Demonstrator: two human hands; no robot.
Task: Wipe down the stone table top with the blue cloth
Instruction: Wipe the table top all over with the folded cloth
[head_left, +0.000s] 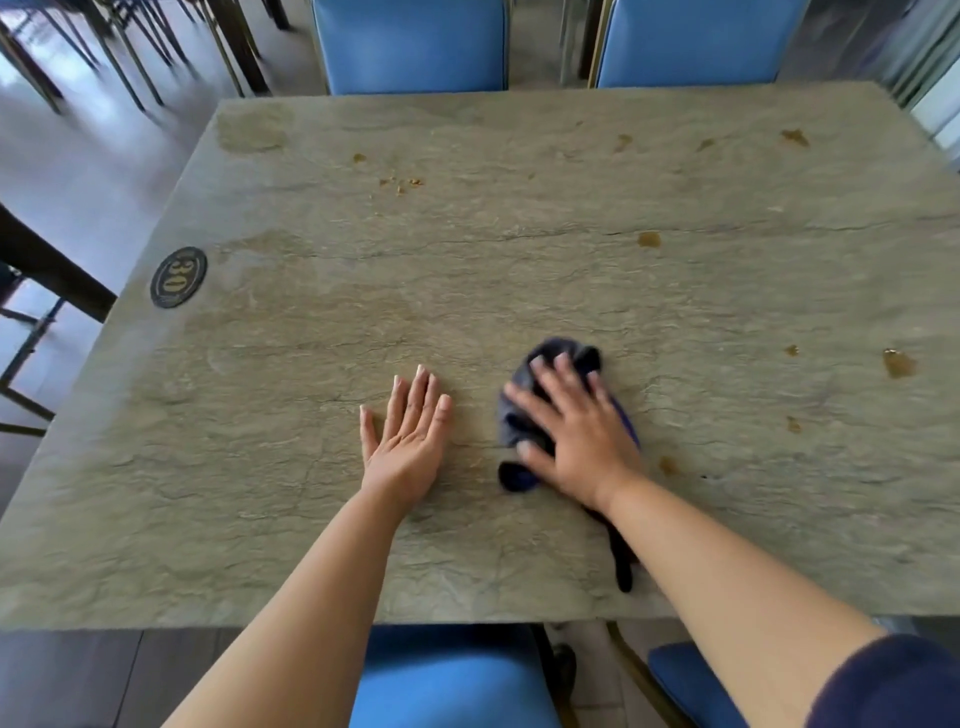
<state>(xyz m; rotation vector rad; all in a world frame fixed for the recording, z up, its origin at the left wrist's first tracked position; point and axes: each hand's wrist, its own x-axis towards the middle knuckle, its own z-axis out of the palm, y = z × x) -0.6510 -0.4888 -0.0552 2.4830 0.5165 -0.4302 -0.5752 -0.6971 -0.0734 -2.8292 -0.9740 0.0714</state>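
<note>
The stone bench (467, 270) is filling most of my view, its grey-green top veined with dark cracks. Blue chairs are sitting at its edges: two at the far side (410, 41) and two tucked in at the near side (447, 675). My arms are reaching in from the near edge.

My left hand (408, 436) is lying flat on the stone, fingers straight and slightly spread, holding nothing. My right hand (571, 421) is lying just beside it, to its right, pressing down on the blue cloth (524, 395) with fingers spread straight across it. The cloth is sitting bunched under that palm, showing past the fingertips and on the thumb side, with a dark tail (623, 561) trailing back along my forearm toward the near edge. The right hand is blurred, so I cannot tell whether any finger is curling into the fabric.

A round black disc (178, 277) marked 30 is sitting on the left part of the top. Brown stains (898, 362) are dotting the right side, and small crumbs (400, 183) are lying toward the far side.
</note>
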